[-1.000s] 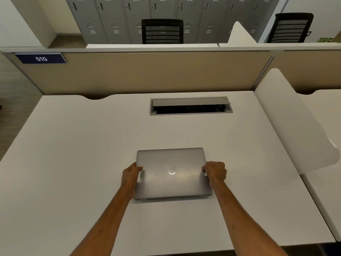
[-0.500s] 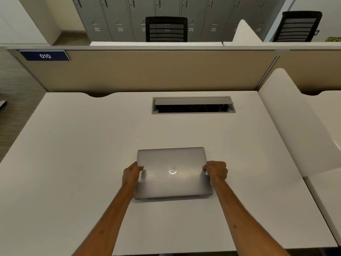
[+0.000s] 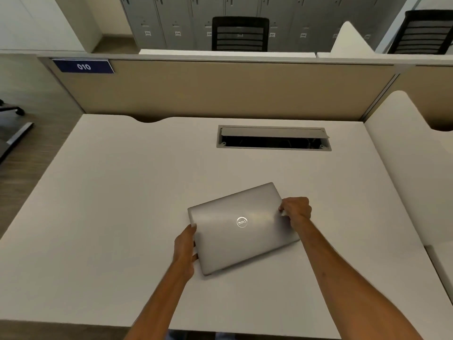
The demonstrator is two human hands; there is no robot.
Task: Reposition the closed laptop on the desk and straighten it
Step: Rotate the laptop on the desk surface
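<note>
Wood-look flooring (image 3: 29,168) runs down the far left, with part of a dark chair base (image 3: 12,110) on it. Just right of that begins the white desk (image 3: 110,217), backed by a tan partition (image 3: 232,89) that carries a blue plate (image 3: 83,66) reading 010 near its left end. Beyond the partition stand grey lockers (image 3: 176,20) and a black mesh chair (image 3: 240,34).

Coming up from the bottom edge, the left forearm reaches to the left hand (image 3: 185,249), which is clamped on the left side edge of the silver laptop (image 3: 241,229): thumb on the lid near the rear left corner, fingers curled under the edge. The laptop is closed and sits in the near middle of the desk, turned out of square with the desk edges, its right rear corner swung away from the person and its left front corner nearest them (the round logo on the lid is tilted the same way). A dark gap shows under its front edge, so that edge looks slightly raised, though whether the whole machine is off the surface cannot be told.

Behind it, well apart, a grey cable hatch (image 3: 273,138) is set in the desktop with its flap propped open over a dark slot.

The right hand (image 3: 295,211) grips the laptop's right side edge near the rear, fingers closed over the rim. Farther right a white curved divider (image 3: 404,155) separates this desk from the next, and a second black chair (image 3: 421,30) stands in the far right corner.
</note>
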